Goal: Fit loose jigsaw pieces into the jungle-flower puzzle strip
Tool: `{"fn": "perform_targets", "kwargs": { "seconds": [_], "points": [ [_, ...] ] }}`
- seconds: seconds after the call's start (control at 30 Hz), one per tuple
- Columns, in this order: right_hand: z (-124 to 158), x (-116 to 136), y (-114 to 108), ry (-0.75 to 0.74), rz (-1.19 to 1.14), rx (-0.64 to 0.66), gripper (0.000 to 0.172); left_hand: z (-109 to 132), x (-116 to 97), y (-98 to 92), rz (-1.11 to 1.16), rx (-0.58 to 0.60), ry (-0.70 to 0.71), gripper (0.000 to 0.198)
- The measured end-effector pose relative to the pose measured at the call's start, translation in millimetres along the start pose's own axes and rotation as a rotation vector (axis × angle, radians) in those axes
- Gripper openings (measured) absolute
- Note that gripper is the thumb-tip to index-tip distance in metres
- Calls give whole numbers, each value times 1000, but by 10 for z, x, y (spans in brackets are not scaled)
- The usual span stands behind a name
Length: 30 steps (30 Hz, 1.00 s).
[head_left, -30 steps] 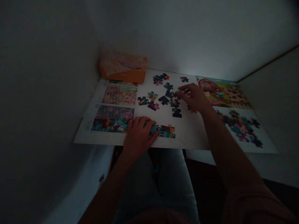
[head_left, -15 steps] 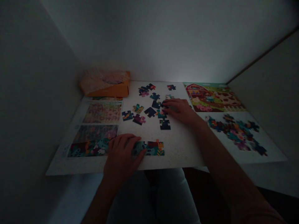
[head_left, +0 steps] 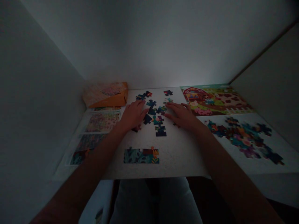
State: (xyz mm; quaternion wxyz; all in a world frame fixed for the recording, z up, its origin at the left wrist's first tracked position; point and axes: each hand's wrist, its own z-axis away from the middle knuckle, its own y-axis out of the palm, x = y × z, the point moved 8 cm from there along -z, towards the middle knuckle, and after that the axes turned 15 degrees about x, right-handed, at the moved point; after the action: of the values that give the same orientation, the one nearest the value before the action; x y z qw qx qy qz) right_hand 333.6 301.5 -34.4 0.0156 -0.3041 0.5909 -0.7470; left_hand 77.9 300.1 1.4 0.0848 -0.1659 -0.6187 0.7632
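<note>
In the head view, the only one, a white table stands against a pale wall, in rather dim light; the loose puzzle pieces lie in its middle, between the two hands; the left hand is palm down over the left side of these pieces, with its thumb apart from the fingers and nothing visibly gripped; the right hand is also loosened, its fingertips beside a pale-patterned piece and a dark piece with green, but whether they touch I cannot tell; a dark blue piece lies nearer to the person, and a joined strip lies near the front edge; at far left is an orange box, with a printed sheet before it, partly under the left forearm; at right is a farm picture, and below it a heap of pieces.
</note>
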Motion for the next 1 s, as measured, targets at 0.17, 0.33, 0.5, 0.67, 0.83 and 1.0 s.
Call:
{"fn": "perform_targets", "kwargs": {
  "seconds": [0.17, 0.33, 0.5, 0.67, 0.83, 1.0],
  "points": [
    [10, -146, -127, 39, 14, -84, 57, -399, 167, 43, -99, 66, -109, 61],
    [47, -265, -315, 132, -24, -228, 55, -230, 177, 127, -106, 64, -110, 68],
    [53, -243, -281, 180, -9, -195, 56, 35, 76, 158, -68, 21, -41, 60],
    [60, -228, -254, 144, -12, -177, 57, 487, -99, 139, -2, -12, 44, 66],
    [112, -329, -385, 157, -60, -232, 62, 1345, -136, 433, 73, -59, 100, 76],
    [156, -303, -528, 112, -147, -311, 64, 1915, -24, 732, 74, -118, 83, 108]
  ]
}}
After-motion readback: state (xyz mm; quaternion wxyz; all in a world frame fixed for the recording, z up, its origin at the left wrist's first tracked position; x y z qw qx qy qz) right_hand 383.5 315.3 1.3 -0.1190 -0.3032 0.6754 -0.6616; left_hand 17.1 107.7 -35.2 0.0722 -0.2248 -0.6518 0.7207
